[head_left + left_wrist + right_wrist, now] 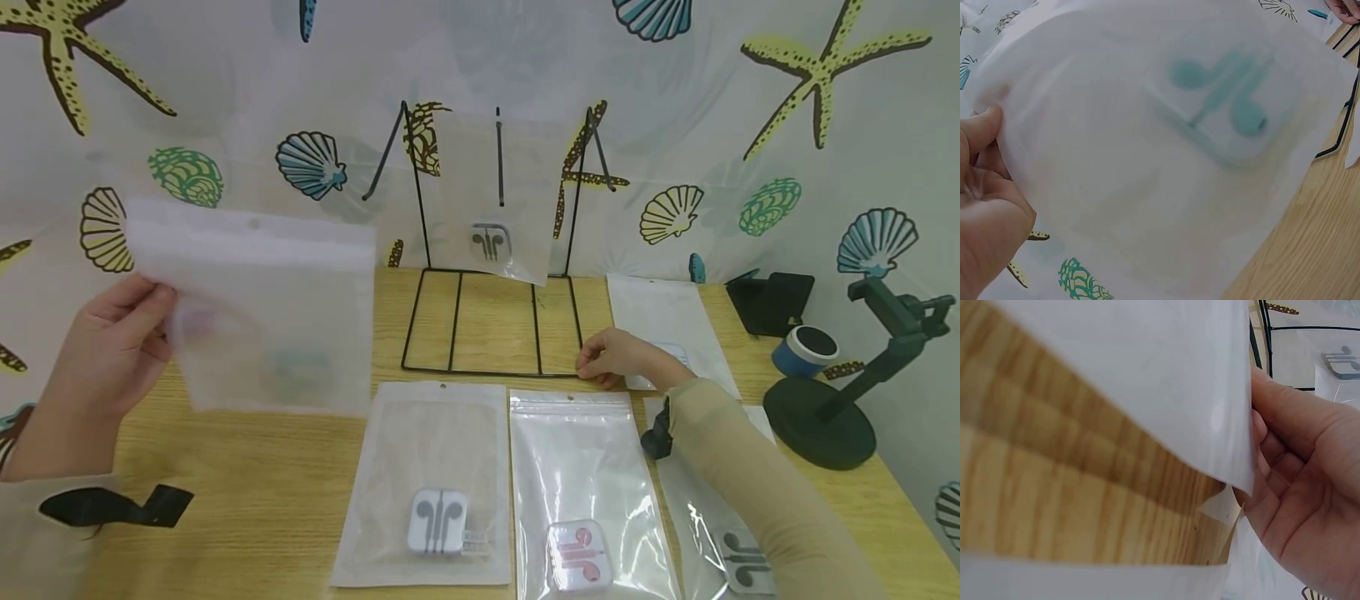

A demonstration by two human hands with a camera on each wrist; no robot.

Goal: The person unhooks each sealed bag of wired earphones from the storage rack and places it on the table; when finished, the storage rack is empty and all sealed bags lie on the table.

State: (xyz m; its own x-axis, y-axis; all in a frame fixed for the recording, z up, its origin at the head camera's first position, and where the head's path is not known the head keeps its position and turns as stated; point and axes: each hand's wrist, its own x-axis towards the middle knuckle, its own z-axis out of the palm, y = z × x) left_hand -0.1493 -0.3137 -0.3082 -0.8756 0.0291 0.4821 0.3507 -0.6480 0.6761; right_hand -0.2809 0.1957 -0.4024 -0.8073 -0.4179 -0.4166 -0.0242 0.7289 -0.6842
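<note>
My left hand pinches the left edge of a milky zip bag, held up above the table. In the left wrist view, teal earphones in a square case show through the bag. My right hand has its thumb and fingers curled at the front right corner of a black wire display rack, where they grip the frame. The right wrist view partly hides these fingertips behind a white bag's edge. On the rack hangs another bag with dark earphones.
Below the rack lie bags of grey earphones and pink earphones. Under my right arm is another earphone bag; one more bag lies behind it. A black stand, blue cylinder and dark holder stand right.
</note>
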